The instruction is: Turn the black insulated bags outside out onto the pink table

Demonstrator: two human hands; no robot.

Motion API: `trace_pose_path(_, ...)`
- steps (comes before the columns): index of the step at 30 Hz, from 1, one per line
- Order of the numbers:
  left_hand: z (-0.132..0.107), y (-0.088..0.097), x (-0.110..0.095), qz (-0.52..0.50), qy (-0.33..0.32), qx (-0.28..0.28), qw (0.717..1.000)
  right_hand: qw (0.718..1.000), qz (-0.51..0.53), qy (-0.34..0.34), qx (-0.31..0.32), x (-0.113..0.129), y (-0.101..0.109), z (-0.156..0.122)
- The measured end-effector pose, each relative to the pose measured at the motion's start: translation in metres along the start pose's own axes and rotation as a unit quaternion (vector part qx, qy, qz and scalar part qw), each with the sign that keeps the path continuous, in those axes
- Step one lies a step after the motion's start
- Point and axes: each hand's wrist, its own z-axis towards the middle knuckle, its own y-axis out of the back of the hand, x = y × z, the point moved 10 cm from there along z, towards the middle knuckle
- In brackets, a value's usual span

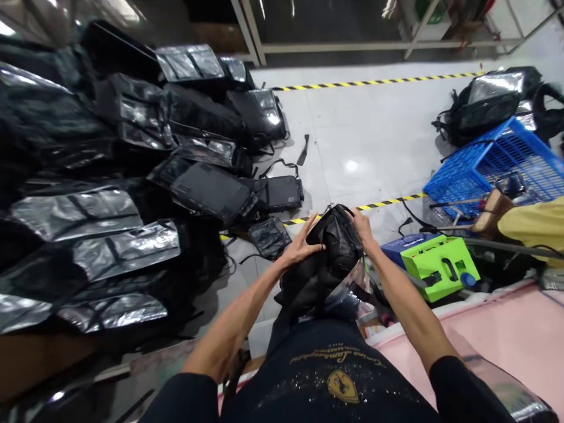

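I hold a black backpack (328, 258) upright against my front, with a clear plastic wrap (352, 294) bunched around its lower part. My left hand (303, 244) lies on the bag's left side, fingers stretched out and pressed against the fabric. Gripping the bag's top right edge is my right hand (361, 226), its fingers curled over it.
A big heap of black backpacks in shiny plastic bags (110, 194) fills the floor at left. A blue plastic crate (493, 161) and a green tool case (438, 267) sit at right, near another person's yellow sleeve (533, 226). Pink table surface (506, 335) at lower right. Yellow-black floor tape (374, 82).
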Motion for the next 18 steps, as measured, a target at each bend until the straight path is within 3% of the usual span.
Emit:
trace_pose_path(3, -0.002, 0.0, 0.0, 0.058, -0.014, 0.018, 0.998, 0.999, 0.036, -0.019, -0.005, -0.001, 0.003, 0.003)
trace_pose_path(6, -0.014, 0.003, -0.012, 0.104, -0.027, 0.033, 0.994, 0.983, 0.155, -0.022, -0.093, 0.006, 0.048, -0.015)
trace_pose_path(9, -0.03, 0.007, -0.021, 0.147, -0.013, 0.012, 0.989, 0.929, 0.269, 0.023, -0.254, 0.006, 0.11, -0.074)
trace_pose_path(11, -0.039, 0.011, -0.022, 0.163, 0.008, -0.03, 0.986, 0.906, 0.28, 0.047, -0.314, 0.0, 0.122, -0.128)
trace_pose_path(13, -0.049, 0.014, -0.021, 0.167, 0.03, -0.077, 0.982, 0.914, 0.256, 0.059, -0.308, -0.004, 0.1, -0.176)
trace_pose_path(15, -0.059, 0.015, -0.019, 0.175, 0.048, -0.109, 0.977, 0.925, 0.234, 0.071, -0.291, -0.006, 0.058, -0.212)
trace_pose_path(18, -0.067, 0.014, -0.022, 0.199, 0.063, -0.116, 0.971, 0.935, 0.221, 0.035, -0.275, -0.013, -0.007, -0.233)
